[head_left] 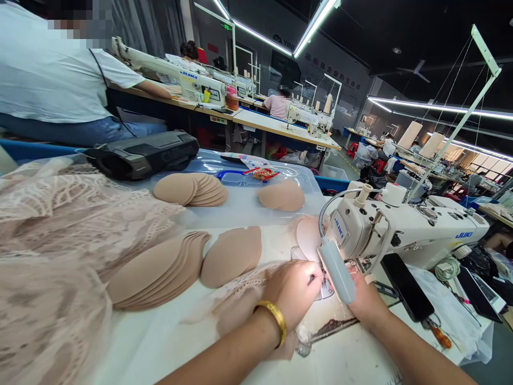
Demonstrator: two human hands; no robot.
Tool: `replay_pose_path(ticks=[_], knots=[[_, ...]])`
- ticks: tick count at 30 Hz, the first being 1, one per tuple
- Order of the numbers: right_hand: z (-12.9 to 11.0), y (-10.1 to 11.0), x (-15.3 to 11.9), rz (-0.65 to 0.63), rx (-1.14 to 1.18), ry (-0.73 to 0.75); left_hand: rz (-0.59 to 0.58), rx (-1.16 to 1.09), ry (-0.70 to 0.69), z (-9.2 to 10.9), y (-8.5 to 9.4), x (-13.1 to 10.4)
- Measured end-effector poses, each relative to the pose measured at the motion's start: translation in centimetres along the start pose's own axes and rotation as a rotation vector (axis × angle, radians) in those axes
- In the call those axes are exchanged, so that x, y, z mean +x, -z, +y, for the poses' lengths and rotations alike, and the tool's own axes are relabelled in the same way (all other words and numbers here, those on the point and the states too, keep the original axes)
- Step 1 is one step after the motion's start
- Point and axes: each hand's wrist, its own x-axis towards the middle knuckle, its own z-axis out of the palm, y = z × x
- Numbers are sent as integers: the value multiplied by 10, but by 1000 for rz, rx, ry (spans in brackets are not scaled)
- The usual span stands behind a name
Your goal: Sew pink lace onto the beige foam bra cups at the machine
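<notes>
On the left, heaped lace (pixel 48 256) is lying beside stacked beige pads (pixel 156 275). Farther right, a lace-edged cloth (pixel 242 289) is being partly covered by the left hand (pixel 294 291), whose fingers are being curled inward; what they are being closed on, and how tightly, cannot be told. The right hand (pixel 366 299) is being partly hidden by the lamp (pixel 337 272), so its grip cannot be told either. At the sewing machine (pixel 425 227), the cloth is best being guided flat, with fingertips being held clear of the needle.
</notes>
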Motion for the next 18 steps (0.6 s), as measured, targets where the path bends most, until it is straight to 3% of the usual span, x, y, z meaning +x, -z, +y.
replay_pose_path(ticks=[18], knots=[[2, -3, 4, 36, -80, 35, -36, 17, 9, 5, 4, -2]])
